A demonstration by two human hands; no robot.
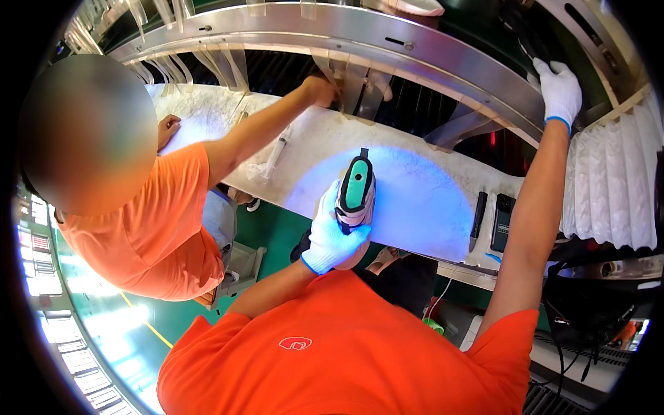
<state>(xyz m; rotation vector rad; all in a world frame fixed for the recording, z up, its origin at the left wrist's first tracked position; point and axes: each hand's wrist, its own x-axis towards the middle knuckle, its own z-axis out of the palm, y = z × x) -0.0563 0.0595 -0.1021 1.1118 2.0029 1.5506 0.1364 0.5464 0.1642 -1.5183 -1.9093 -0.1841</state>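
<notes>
My left hand [330, 234], in a white glove with a blue cuff, grips a sneaker [373, 190] above the bench. The sneaker's teal inside [357, 181] and dark collar face up, with a black tab at the far end. Far to the right, my right hand [559, 91], gloved the same way, reaches beyond the metal rail. Its fingers are at the near end of a dark, shoe-like item [529, 38]; whether they grip it is unclear.
Blue light falls on the pale bench [422, 200]. At its right lie a black phone [503, 223] and a slim black object [478, 216]. A curved metal rail [325, 31] with clear strips crosses behind. A co-worker in orange [152, 235] reaches through the strips at left. White ribbed ducting [609, 180] stands right.
</notes>
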